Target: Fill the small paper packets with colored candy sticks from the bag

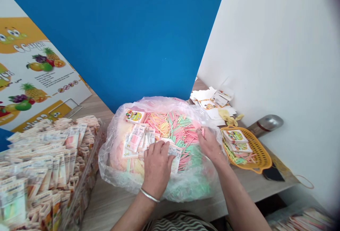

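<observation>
A large clear plastic bag [117, 160] lies spread on the table, full of thin pink, green and yellow sticks [172, 124]. My left hand [156, 163], with a bangle at its wrist, rests over printed clear packets [136, 139] on the sticks. Its fingers lie on the packets and its thumb is spread apart; another packet [175, 156] shows beside the thumb. At the bag's right side my right hand [209, 144] is closed, with the ends of pink sticks [203, 131] showing at its fingertips. A small printed box [135, 116] sits at the bag's upper left.
Many filled packets [53, 167] stand packed in a clear container at left. On the right are a yellow basket [261, 153] holding boxes and sticks, a metal flask [267, 124], a dark flat object [273, 173] and piled cartons [212, 100]. A blue panel [148, 39] rises behind.
</observation>
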`<action>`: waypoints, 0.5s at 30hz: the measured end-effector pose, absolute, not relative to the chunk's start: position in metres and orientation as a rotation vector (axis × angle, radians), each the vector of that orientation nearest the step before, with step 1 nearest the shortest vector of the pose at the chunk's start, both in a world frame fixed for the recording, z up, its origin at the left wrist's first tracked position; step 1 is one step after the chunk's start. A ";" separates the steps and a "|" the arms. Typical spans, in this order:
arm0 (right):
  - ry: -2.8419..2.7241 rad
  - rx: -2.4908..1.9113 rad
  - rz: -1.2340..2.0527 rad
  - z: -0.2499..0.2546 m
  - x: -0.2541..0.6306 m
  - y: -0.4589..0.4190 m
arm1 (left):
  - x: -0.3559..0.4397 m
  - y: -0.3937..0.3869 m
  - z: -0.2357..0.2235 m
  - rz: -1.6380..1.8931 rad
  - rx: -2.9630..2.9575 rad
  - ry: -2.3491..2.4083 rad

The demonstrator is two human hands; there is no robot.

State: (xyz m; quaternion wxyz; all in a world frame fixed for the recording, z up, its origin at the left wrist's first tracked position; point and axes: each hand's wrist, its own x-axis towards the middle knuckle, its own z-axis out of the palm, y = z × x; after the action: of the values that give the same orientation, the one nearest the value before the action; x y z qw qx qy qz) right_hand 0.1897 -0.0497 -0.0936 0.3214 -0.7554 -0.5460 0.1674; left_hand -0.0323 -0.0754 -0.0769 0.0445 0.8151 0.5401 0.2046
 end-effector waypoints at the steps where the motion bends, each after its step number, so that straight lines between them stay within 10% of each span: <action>1: -1.373 -1.861 0.554 -0.091 0.186 -0.052 | -0.031 -0.075 -0.075 0.733 2.458 1.602; 15: -0.636 -0.909 1.577 -0.071 0.100 -0.078 | -0.002 -0.064 -0.052 1.054 1.372 1.102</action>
State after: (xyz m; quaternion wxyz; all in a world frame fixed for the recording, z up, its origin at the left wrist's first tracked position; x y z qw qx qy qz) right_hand 0.0999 -0.0784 -0.0710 0.5703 -0.3871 -0.2708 0.6720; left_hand -0.0020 -0.0636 -0.0516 0.5187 0.5717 0.4592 0.4396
